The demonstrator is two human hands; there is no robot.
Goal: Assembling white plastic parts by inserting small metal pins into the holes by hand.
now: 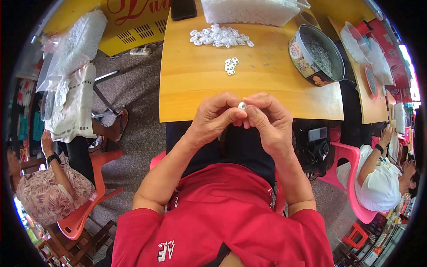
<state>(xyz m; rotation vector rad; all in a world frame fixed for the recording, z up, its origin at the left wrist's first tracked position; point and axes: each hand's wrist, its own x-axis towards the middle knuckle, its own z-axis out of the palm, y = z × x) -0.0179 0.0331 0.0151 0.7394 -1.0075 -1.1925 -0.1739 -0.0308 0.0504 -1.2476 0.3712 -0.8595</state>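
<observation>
In front of my chest, just past the table's near edge, both hands meet at a small white plastic piece (242,106) with a hole in it. My left hand (214,115) pinches it from one side between thumb and fingers. From the other side, my right hand (270,119) closes on it, thumb pressed near the hole. Whether anything else is between the fingertips is hidden. Farther up the table lies a loose pile of white plastic pieces (219,36). Between that pile and my hands sits a small cluster of white pieces (231,66) with dark centres.
A round tin (297,55) of small metal pins stands at the table's right, with loose pins (267,63) scattered beside it. Behind are a see-through plastic box (249,15) of white pieces and a black phone (183,9). People sit left (58,191) and right (378,178).
</observation>
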